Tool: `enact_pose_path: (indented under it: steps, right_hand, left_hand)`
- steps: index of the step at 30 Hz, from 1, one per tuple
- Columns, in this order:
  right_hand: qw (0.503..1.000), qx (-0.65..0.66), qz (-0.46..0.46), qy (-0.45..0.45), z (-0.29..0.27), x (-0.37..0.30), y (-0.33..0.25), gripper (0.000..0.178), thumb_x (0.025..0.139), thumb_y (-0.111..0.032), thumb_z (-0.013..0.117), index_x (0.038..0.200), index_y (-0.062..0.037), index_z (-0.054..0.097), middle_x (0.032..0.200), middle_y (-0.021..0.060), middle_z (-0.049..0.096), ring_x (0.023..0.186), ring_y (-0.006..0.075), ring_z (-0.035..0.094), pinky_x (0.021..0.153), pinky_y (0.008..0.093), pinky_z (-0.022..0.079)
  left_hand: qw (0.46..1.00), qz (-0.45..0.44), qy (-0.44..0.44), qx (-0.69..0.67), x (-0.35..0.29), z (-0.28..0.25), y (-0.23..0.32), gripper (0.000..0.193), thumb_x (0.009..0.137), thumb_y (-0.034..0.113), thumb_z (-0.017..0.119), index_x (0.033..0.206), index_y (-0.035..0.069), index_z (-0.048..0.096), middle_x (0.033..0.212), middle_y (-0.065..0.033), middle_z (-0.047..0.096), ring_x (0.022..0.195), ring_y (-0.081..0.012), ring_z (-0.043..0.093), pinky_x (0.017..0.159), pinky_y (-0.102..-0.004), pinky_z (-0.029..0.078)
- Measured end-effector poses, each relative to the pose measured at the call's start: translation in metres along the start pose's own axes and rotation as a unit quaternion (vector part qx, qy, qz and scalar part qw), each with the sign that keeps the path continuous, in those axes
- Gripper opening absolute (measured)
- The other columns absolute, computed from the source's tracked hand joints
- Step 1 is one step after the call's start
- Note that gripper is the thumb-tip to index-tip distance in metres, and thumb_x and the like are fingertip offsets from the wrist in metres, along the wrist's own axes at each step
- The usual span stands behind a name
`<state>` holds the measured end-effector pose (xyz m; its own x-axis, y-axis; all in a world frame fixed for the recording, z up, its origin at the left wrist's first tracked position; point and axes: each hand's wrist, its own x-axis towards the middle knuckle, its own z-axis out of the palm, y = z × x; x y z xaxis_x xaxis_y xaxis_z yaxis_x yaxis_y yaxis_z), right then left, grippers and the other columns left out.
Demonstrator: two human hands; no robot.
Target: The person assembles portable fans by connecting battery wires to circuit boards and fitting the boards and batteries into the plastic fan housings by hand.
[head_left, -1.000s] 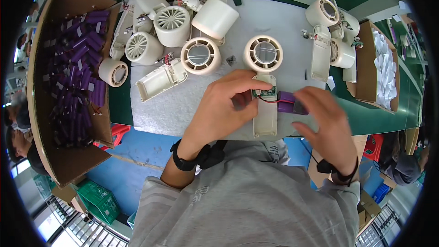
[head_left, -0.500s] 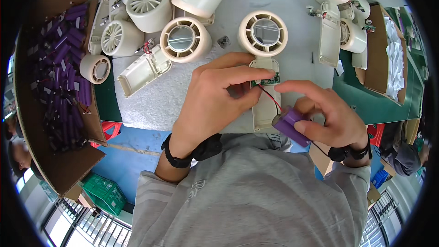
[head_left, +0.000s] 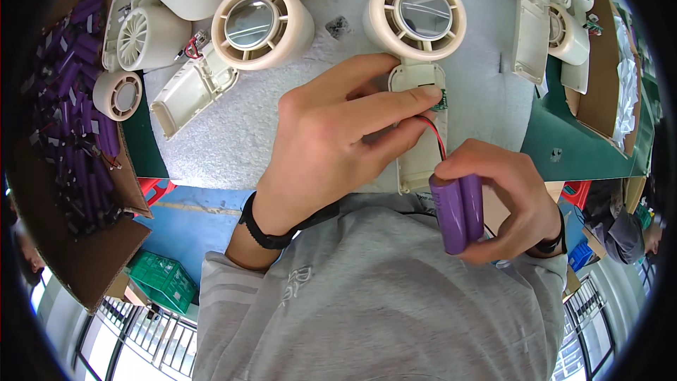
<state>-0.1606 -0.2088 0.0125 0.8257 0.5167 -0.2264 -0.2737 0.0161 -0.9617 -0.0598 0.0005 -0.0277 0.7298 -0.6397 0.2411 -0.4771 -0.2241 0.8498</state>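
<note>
A cream handheld fan (head_left: 416, 14) lies in front of me, its round head away from me and its open handle shell (head_left: 416, 162) pointing toward me. My left hand (head_left: 331, 130) reaches over the handle. Its fingers close on a small green circuit board (head_left: 441, 101) in the handle's upper part and hide most of it. From there red and black wires (head_left: 438, 137) run down to a purple two-cell battery pack (head_left: 458, 213). My right hand (head_left: 511, 201) grips that pack upright between thumb and fingers, beside the handle's lower end.
On the left, a cardboard box (head_left: 130, 250) holds many purple battery packs. More cream fan bodies (head_left: 262, 25) and an open handle (head_left: 194, 92) crowd the far left. Further fan parts (head_left: 532, 28) lie at the far right, beside a carton (head_left: 591, 74) with white sheets.
My right hand has turned the battery pack from slanting to upright and lowered it slightly. The left hand stays on the circuit board. The view has shifted nearer the table.
</note>
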Motion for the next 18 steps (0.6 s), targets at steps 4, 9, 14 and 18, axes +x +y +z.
enact_pose_path:
  steps: [4, 9, 14, 18]
  right_hand:
    - [0.954, -0.286, -0.081, 0.037, 0.006, 0.006, -0.003, 0.076, 0.057, -0.016, 0.084, 0.124, 0.0005, 0.053, 0.111, 0.0159, 0.056, 0.095, 0.0255, 0.057, 0.076, 0.0371, 0.050]
    - [0.855, -0.434, -0.214, 0.186, 0.017, 0.019, 0.008, 0.052, 0.054, -0.013, 0.079, 0.103, -0.0037, 0.066, 0.102, 0.0103, 0.063, 0.085, 0.0254, 0.060, 0.066, 0.0328, 0.051]
    - [0.815, -0.481, -0.264, 0.187, 0.017, 0.027, 0.021, 0.043, 0.064, -0.017, 0.074, 0.104, -0.0037, 0.068, 0.100, 0.0098, 0.065, 0.086, 0.0247, 0.060, 0.067, 0.0331, 0.051]
    - [0.812, -0.485, -0.253, 0.202, 0.019, 0.027, 0.024, 0.044, 0.067, -0.019, 0.073, 0.107, -0.0031, 0.068, 0.104, 0.0106, 0.065, 0.088, 0.0258, 0.060, 0.068, 0.0347, 0.052]
  left_hand:
    - [1.000, 0.013, 0.000, 0.017, 0.002, -0.002, 0.003, 0.039, 0.064, -0.003, 0.078, 0.101, 0.008, 0.075, 0.104, -0.0143, 0.068, 0.070, -0.0158, 0.067, 0.058, -0.0242, 0.052]
    - [1.000, 0.015, -0.006, -0.005, 0.003, -0.003, 0.000, 0.037, 0.065, -0.002, 0.078, 0.101, 0.007, 0.075, 0.102, -0.0160, 0.069, 0.070, -0.0167, 0.067, 0.057, -0.0243, 0.052]
    - [0.999, 0.012, -0.018, -0.029, 0.004, -0.006, -0.003, 0.036, 0.067, -0.002, 0.077, 0.101, 0.006, 0.075, 0.102, -0.0175, 0.069, 0.071, -0.0175, 0.068, 0.058, -0.0248, 0.053]
    - [0.999, 0.000, -0.026, -0.043, 0.002, -0.008, -0.004, 0.035, 0.068, -0.002, 0.078, 0.101, 0.006, 0.075, 0.102, -0.0180, 0.068, 0.073, -0.0181, 0.069, 0.059, -0.0247, 0.053]
